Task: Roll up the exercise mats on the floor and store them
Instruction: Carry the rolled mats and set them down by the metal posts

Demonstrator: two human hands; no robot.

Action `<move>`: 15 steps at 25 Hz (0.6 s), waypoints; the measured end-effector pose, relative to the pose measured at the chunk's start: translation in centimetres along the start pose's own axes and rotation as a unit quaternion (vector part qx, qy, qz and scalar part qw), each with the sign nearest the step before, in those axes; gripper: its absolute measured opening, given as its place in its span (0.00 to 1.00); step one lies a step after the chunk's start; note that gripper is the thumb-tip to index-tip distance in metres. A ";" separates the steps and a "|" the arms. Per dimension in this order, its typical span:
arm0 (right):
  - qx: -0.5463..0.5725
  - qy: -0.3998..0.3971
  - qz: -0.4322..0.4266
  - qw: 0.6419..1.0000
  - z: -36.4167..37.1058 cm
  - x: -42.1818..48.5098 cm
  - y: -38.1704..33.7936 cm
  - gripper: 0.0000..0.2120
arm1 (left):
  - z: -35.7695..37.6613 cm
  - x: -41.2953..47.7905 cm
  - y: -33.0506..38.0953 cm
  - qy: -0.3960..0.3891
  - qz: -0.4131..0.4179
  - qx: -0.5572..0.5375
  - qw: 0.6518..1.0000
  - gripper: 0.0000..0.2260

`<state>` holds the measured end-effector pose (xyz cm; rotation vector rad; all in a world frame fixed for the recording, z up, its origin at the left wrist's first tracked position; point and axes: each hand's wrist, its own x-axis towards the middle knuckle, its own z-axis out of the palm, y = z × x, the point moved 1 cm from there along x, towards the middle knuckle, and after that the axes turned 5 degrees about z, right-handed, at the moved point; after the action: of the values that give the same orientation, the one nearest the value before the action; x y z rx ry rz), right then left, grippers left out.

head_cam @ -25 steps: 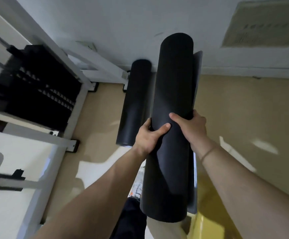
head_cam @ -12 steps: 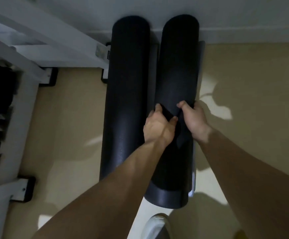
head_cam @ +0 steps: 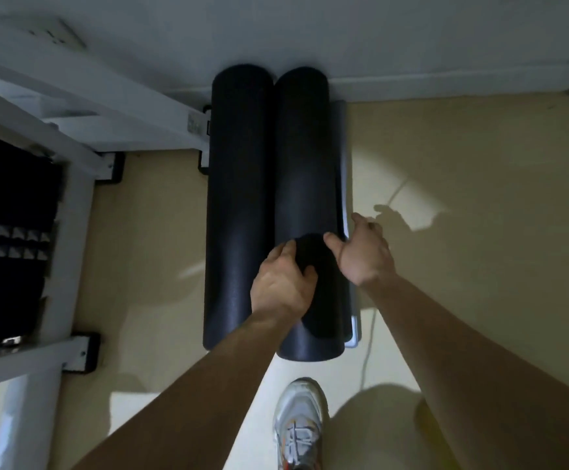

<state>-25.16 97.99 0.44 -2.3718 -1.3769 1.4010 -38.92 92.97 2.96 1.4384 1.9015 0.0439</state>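
Note:
Two black rolled exercise mats lie side by side on the floor, their far ends against the wall. My left hand (head_cam: 281, 286) grips the right rolled mat (head_cam: 301, 157) near its close end, thumb on top and fingers curled into the gap beside the left rolled mat (head_cam: 239, 198). My right hand (head_cam: 364, 256) is open with fingers spread at the right mat's right side. Only its thumb touches the roll. The loose outer edge of the right mat (head_cam: 342, 164) shows as a grey strip along the floor.
A white metal machine frame (head_cam: 73, 212) with a black weight stack (head_cam: 8, 232) stands on the left, its feet close to the left mat. My shoe (head_cam: 300, 422) is just in front of the mats. A thin cable (head_cam: 368, 351) runs over the beige floor on the right.
The right mat has come down from my hands and now lies on the floor beside the left one. My right hand has let go and opened. My left hand still holds it.

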 end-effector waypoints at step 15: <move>-0.153 0.077 -0.030 0.985 -31.8 -42.2 26.3 0.27 | 0.5 -43.0 20.6 -0.038 0.082 0.063 0.994 0.26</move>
<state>7.41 63.42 35.49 -2.5275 -1.7087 1.0297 -17.58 64.17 34.39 1.6550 1.7478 -0.0546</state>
